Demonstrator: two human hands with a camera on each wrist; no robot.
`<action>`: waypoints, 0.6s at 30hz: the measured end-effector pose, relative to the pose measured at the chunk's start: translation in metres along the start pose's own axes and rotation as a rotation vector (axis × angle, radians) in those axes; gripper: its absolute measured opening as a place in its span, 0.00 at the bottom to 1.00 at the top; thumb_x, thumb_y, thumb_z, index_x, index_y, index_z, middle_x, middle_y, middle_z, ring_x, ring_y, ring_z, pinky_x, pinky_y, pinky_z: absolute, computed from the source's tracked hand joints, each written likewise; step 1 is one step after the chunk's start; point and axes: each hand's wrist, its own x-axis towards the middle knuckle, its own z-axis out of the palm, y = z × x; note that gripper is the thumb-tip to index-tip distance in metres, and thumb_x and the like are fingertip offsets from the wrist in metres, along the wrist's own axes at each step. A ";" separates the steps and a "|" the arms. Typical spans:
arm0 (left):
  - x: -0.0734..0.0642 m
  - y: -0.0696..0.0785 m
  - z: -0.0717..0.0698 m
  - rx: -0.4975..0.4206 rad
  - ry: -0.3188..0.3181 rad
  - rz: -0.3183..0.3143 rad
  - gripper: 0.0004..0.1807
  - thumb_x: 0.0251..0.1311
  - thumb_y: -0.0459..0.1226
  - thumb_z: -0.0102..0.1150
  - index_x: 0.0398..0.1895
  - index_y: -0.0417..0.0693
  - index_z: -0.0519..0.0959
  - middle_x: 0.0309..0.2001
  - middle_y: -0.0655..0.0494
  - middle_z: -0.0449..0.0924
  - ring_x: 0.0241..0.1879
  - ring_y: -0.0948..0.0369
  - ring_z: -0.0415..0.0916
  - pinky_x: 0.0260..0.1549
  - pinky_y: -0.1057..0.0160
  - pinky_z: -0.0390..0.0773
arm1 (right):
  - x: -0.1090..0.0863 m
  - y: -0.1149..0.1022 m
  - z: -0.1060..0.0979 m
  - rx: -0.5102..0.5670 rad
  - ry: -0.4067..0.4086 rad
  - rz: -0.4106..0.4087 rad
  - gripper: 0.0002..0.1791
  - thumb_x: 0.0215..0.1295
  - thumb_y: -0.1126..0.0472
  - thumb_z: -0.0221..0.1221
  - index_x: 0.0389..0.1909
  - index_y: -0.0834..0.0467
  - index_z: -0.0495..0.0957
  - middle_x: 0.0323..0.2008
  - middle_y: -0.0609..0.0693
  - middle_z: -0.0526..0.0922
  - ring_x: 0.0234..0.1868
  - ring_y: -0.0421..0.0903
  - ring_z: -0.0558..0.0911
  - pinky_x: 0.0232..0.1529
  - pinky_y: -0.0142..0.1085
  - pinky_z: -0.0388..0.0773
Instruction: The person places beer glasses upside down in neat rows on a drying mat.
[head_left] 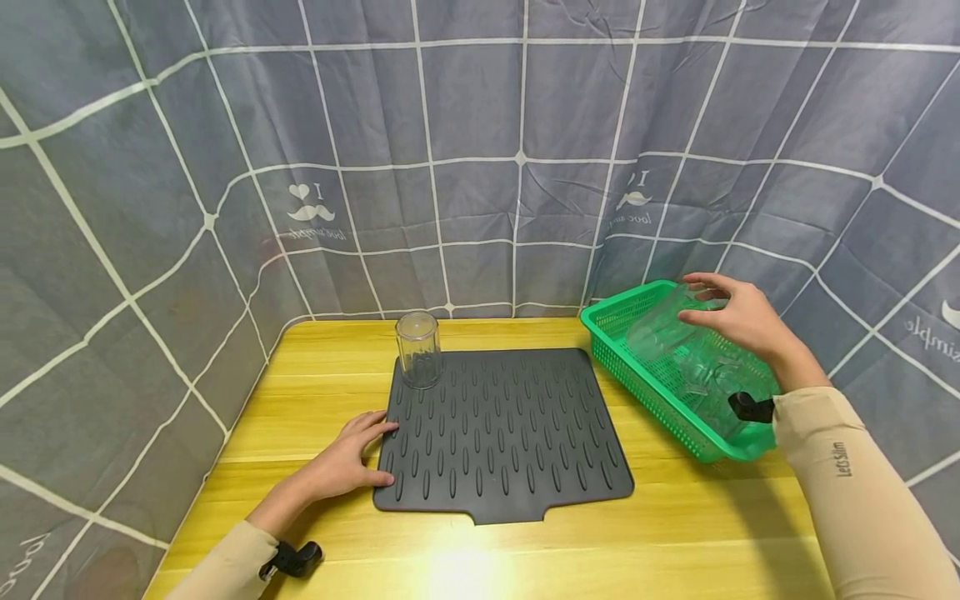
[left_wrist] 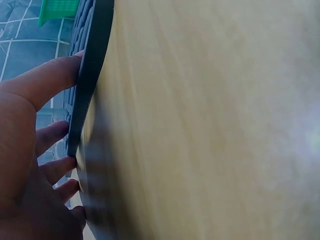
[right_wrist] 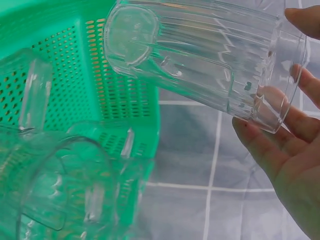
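Observation:
My right hand (head_left: 738, 315) grips a clear ribbed drinking glass (right_wrist: 195, 60) around its rim, over the green basket (head_left: 652, 400). The glass is tilted, its base pointing toward the basket. Below it, more clear glasses (right_wrist: 70, 185) lie in the basket. My left hand (head_left: 348, 458) rests at the left edge of a dark grey drying mat (head_left: 510, 442), with the thumb and fingertips touching the border and the fingers spread. Another clear glass (head_left: 420, 350) stands on the mat's back left corner.
The mat lies on a yellow wood-grain table (head_left: 330, 375). A grey curtain with white grid lines (head_left: 480, 200) hangs behind and along both sides. The basket stands at the right, slanted beside the mat's back right corner.

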 end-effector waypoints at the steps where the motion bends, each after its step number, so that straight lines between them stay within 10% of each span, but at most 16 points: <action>1: 0.000 0.000 0.000 -0.003 -0.001 -0.003 0.48 0.51 0.52 0.75 0.74 0.49 0.67 0.79 0.42 0.52 0.77 0.38 0.44 0.68 0.29 0.56 | 0.000 -0.001 -0.001 0.001 0.005 -0.003 0.36 0.66 0.46 0.66 0.72 0.50 0.67 0.64 0.62 0.74 0.63 0.59 0.72 0.49 0.49 0.74; 18: -0.004 0.004 -0.002 0.100 0.017 0.003 0.47 0.51 0.56 0.74 0.74 0.52 0.68 0.78 0.39 0.54 0.77 0.34 0.44 0.68 0.26 0.48 | 0.005 -0.027 0.005 0.107 0.029 -0.073 0.35 0.65 0.49 0.67 0.72 0.47 0.69 0.65 0.57 0.75 0.60 0.52 0.75 0.41 0.25 0.74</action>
